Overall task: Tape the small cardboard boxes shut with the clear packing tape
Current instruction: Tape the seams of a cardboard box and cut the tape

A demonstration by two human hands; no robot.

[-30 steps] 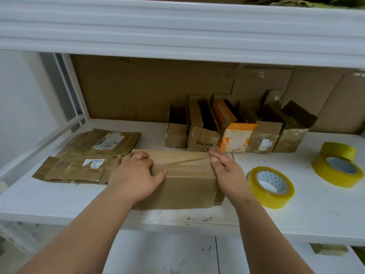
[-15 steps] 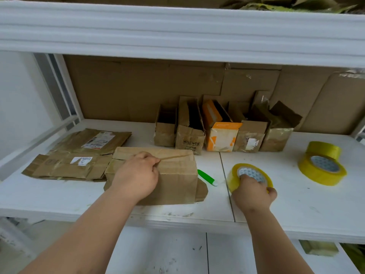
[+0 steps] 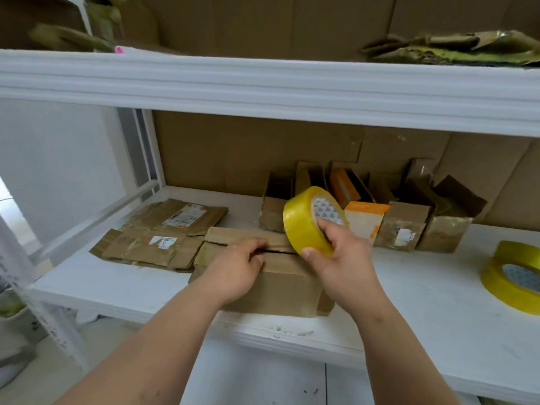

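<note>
A small brown cardboard box (image 3: 280, 285) lies near the front edge of the white shelf (image 3: 409, 311). My left hand (image 3: 236, 270) rests on its top, fingers curled over the seam between the flaps, holding them down. My right hand (image 3: 342, 255) grips a yellowish roll of packing tape (image 3: 304, 226), held upright just above the box's right end, thumb on the roll's outer face and fingers in its core.
Two more tape rolls (image 3: 514, 276) are stacked at the right. Flattened cardboard boxes (image 3: 157, 232) lie to the left of the box. A row of small open boxes (image 3: 403, 220) stands along the back. An upper shelf (image 3: 263, 86) overhangs the work area.
My right hand picked the tape roll up off the shelf and carried it left to above the box. The left hand stayed on the flaps. The camera tilted upward.
</note>
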